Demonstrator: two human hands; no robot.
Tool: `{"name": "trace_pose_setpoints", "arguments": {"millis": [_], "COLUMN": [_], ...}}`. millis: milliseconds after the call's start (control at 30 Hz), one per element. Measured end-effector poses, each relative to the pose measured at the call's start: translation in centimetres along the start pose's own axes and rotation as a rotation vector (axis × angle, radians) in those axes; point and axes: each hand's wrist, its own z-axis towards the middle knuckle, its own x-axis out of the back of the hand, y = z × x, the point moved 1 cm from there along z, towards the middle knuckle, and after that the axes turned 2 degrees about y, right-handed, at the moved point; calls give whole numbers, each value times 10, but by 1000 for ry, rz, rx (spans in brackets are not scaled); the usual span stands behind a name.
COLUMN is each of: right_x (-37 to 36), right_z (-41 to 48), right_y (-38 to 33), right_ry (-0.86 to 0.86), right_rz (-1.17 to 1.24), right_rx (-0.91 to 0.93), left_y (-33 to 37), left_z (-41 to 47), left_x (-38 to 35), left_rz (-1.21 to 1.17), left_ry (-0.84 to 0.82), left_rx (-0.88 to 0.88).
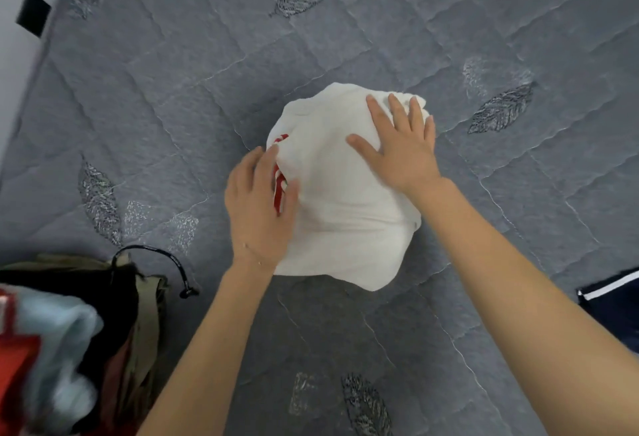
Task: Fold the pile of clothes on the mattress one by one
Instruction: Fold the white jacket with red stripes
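A white garment point(340, 200) with a red print showing at its left edge lies bunched into a compact shape in the middle of the grey quilted mattress point(173, 90). My left hand point(261, 207) rests flat on its left side, fingers straight over the red print. My right hand point(403, 145) lies flat on its upper right part with fingers spread. A pile of clothes point(69, 339) in black, olive, light blue and red sits at the bottom left corner.
A dark navy garment with a white stripe point(612, 301) lies at the right edge. A black drawstring cord point(173, 263) loops out of the pile. The mattress's left edge meets a pale wall with a black tab point(33, 12).
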Motion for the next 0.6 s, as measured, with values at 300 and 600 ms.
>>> {"name": "trace_pose_setpoints", "arguments": {"millis": [300, 600], "right_x": [-18, -2], "right_z": [32, 66], "right_y": [6, 25], "right_ry": [-61, -264], "right_rz": [-153, -26], "right_rx": [-38, 13], "left_y": [-11, -46], "left_z": [-16, -41], "left_x": [-78, -69], "left_rz": [319, 446], "left_ry": [-414, -329], "left_rx": [-299, -144]}}
